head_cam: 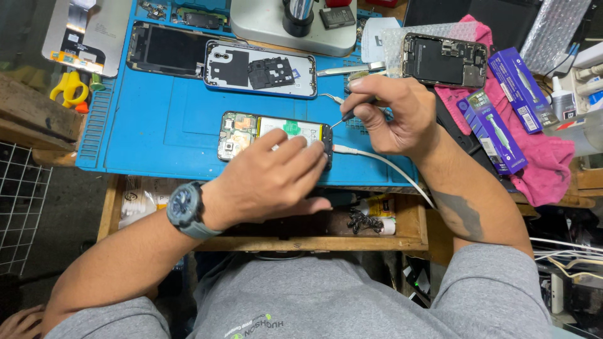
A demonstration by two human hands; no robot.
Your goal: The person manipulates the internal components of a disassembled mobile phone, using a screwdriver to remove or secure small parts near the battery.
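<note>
Opened phone sits at mat's 6 o'clock edge. Left grip presses it flat; right grip pinches screwdriver, tip at phone's 3 o'clock. White cable crowds that side; back cover at 12.

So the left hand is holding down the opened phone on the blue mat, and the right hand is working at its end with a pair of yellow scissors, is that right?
Not quite. In the head view the right hand holds a thin dark-handled tool, not scissors; the yellow scissors lie untouched left of the blue mat. The rest stands: the left hand presses on the opened phone.
</note>
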